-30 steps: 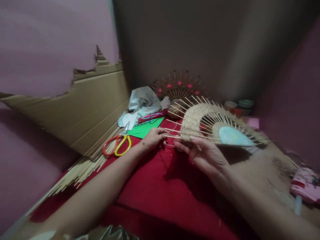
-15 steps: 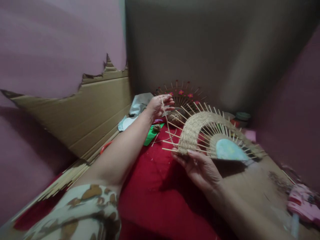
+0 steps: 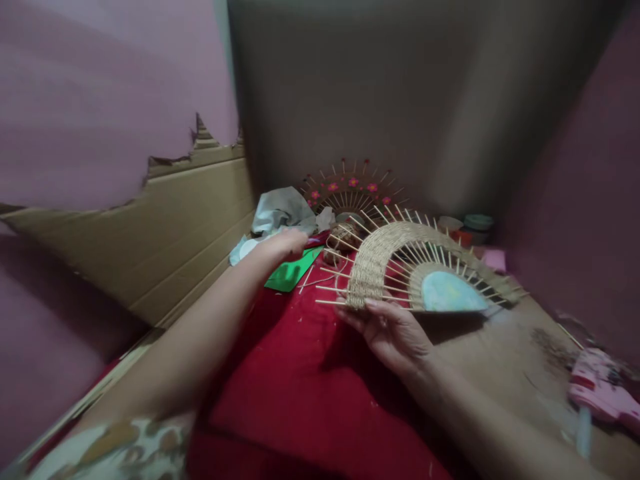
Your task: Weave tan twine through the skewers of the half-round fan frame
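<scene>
Between the thumb and fingers of my right hand (image 3: 395,333) is the lower left end of a half-round woven fan (image 3: 367,267). Thin sticks spread outward through its twine band, and a pale blue half-disc (image 3: 450,292) sits at its centre. My left hand (image 3: 293,244) reaches forward above a green sheet (image 3: 290,272); its fingers are blurred and mostly hidden, so its grip does not show. Just right of it lie a ball of twine (image 3: 344,235) and a smaller twine bundle (image 3: 331,257). Loose twine curves over the red cloth near the fan.
Red cloth (image 3: 300,380) covers the surface before me. Torn cardboard (image 3: 200,207) leans along the left wall. A fan with pink flowers (image 3: 350,193) stands at the back beside crumpled grey plastic (image 3: 283,210). A pink glue gun (image 3: 600,387) lies at the right; tubs (image 3: 477,227) stand behind.
My left hand has dropped and moved left, away from the raised strand of twine, which now hangs low. My right hand still holds the fan. The view has shifted slightly.
</scene>
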`<move>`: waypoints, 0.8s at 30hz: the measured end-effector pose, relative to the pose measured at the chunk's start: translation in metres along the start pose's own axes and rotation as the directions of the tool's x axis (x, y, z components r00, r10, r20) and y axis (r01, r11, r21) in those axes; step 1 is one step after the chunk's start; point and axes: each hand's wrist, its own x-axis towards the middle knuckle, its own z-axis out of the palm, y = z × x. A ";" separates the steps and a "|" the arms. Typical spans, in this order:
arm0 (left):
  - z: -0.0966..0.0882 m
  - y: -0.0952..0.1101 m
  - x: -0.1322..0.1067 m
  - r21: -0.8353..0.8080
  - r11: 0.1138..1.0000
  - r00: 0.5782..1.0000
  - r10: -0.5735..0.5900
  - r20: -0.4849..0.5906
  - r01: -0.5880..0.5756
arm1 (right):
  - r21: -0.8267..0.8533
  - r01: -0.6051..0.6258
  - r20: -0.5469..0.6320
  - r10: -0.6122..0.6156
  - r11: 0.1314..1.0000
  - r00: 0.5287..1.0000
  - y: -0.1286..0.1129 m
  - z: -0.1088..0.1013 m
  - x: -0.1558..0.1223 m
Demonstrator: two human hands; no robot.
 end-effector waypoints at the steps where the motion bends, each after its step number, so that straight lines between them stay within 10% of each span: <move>1: 0.003 -0.002 -0.011 0.033 0.999 1.000 0.001 0.003 -0.001 | 0.002 -0.004 0.003 0.004 1.000 1.000 0.000 0.000 0.000; 5: 0.010 0.011 -0.052 -0.234 0.950 0.939 0.260 0.224 -0.207 | 0.034 -0.012 0.025 0.011 0.999 1.000 0.000 -0.001 0.000; 9: 0.029 0.025 -0.077 -0.703 0.698 0.802 0.342 0.490 0.132 | 0.048 -0.002 0.036 0.000 0.999 0.999 -0.002 0.000 -0.001; 24: 0.051 0.015 -0.086 -0.691 0.685 0.890 0.138 0.435 0.232 | 0.102 -0.091 -0.076 0.099 0.991 0.992 0.012 -0.006 -0.004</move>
